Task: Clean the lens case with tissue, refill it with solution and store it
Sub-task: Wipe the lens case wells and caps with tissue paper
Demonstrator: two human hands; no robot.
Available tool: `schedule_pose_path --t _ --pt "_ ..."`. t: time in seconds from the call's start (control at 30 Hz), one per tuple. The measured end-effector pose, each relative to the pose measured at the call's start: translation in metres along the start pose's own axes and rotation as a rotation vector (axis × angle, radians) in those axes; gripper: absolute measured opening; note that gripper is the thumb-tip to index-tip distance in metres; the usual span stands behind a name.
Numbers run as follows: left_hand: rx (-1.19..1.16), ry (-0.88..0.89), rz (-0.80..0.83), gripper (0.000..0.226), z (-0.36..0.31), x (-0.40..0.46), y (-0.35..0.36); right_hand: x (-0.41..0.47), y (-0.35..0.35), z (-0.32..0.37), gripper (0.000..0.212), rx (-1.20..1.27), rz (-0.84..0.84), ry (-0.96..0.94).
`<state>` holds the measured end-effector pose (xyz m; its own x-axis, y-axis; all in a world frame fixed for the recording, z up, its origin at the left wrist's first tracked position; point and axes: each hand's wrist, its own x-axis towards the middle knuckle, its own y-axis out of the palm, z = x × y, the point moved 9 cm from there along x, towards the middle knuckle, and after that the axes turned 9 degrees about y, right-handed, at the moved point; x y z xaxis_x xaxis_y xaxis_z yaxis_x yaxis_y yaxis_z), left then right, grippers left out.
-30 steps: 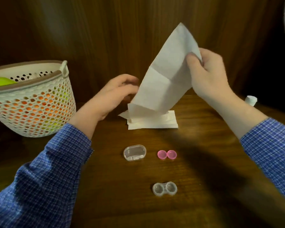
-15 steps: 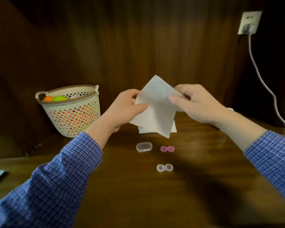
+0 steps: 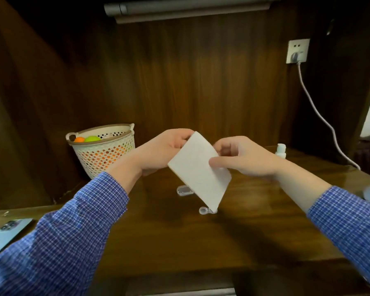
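Tissue white, folded flat (tilted), pinched between both hands.

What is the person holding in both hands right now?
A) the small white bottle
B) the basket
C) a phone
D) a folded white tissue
D: the left hand and right hand both pinch the folded white tissue above the table.

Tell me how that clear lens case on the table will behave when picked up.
The lens case is small, thin clear plastic, so probably very light and stiff. Its smooth surface may slip on the polished table when nudged. Low and flat, it seems unlikely to tip.
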<state>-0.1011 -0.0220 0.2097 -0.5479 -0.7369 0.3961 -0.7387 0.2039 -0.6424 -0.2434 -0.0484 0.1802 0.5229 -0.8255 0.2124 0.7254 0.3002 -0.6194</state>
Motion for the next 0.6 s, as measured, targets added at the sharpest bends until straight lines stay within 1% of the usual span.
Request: schedule_pose_path --t 0.03,0.07,0.1,0.17,0.2,0.23,0.27,0.3,0.37,0.43,0.5,0.6 --pt "-0.030 -0.025 -0.006 0.023 0.007 -0.001 0.002 0.000 0.003 -0.004 0.016 0.019 0.031 0.008" --pt "-0.113 -0.074 -0.037 0.025 0.018 -0.003 0.003 0.001 0.005 -0.009 0.015 0.059 0.036 0.028" --pt "-0.256 -0.144 -0.089 0.033 0.031 -0.005 0.005 0.004 0.006 -0.016 0.015 0.109 0.019 0.055" --pt "-0.612 -0.288 -0.204 0.058 0.060 -0.014 0.014 0.010 0.004 -0.036 0.014 0.233 -0.047 0.141" --pt "-0.743 -0.344 -0.238 0.068 0.074 -0.019 0.020 0.014 0.004 -0.047 0.013 0.295 -0.083 0.193" --pt "-0.827 -0.386 -0.258 0.075 0.088 -0.023 0.027 0.017 0.005 -0.060 0.013 0.345 -0.110 0.242" --pt "-0.853 -0.407 -0.262 0.075 0.100 -0.026 0.034 0.021 0.007 -0.071 0.014 0.377 -0.123 0.284" --pt "-0.812 -0.411 -0.256 0.067 0.110 -0.028 0.041 0.025 0.010 -0.082 0.015 0.399 -0.127 0.317" --pt "-0.630 -0.400 -0.254 0.042 0.128 -0.029 0.051 0.032 0.023 -0.101 0.017 0.427 -0.124 0.368" --pt "-0.489 -0.411 -0.307 0.026 0.145 -0.029 0.056 0.038 0.040 -0.119 0.012 0.443 -0.103 0.412" --pt "-0.438 -0.425 -0.353 0.021 0.161 -0.030 0.059 0.042 0.057 -0.132 0.008 0.466 -0.067 0.450" --pt "-0.396 -0.438 -0.355 0.022 0.181 -0.035 0.061 0.048 0.070 -0.144 0.017 0.518 -0.034 0.436"
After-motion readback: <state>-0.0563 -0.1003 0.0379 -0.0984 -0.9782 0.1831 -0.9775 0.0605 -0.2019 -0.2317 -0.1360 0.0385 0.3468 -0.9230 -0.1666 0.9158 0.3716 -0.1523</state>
